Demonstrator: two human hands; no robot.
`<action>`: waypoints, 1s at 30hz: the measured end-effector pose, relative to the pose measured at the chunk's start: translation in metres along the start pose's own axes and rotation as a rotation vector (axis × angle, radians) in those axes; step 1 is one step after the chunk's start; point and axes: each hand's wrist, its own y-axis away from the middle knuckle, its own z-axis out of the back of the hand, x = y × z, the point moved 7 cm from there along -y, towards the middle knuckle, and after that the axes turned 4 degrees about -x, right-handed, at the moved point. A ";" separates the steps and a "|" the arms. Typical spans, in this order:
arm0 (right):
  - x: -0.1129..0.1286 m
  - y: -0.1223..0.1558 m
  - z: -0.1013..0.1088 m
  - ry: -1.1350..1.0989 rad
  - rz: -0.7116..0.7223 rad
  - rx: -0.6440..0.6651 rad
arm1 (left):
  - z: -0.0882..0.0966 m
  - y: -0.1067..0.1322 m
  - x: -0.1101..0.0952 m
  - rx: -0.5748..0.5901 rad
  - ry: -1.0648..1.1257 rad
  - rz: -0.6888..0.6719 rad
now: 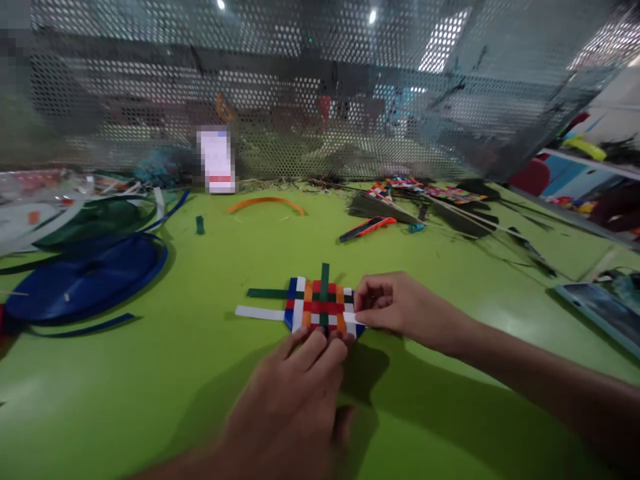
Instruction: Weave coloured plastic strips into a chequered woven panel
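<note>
A small woven ribbon mat (323, 307) of red, white, orange, green and blue strips lies on the table in front of me. Green and white strip ends stick out at its left, and another green end points away at the top. My left hand (295, 387) bends its fingertips down onto the near edge, holding the mat and hiding part of that edge. At the right edge, my right hand (393, 307) is closed, with thumb and forefinger pinching the end of a white ribbon strip (354, 319).
Rolled blue ribbon (90, 277) lies at the left beside green ribbon (97, 220). A phone (217, 160) leans at the back. Behind the mat are an orange strip (267, 201) and an orange-black cutter (367, 229). Woven pieces (455, 193) and a flat device (603, 317) are on the right.
</note>
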 end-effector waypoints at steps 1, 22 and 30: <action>0.000 0.001 0.000 0.021 -0.004 -0.002 | 0.002 0.000 -0.001 -0.021 -0.003 -0.009; 0.004 0.004 -0.008 0.143 0.119 -0.044 | 0.009 -0.001 -0.002 -0.082 0.036 -0.018; 0.010 0.011 -0.012 0.198 0.324 -0.124 | 0.009 -0.002 -0.003 -0.060 0.046 -0.022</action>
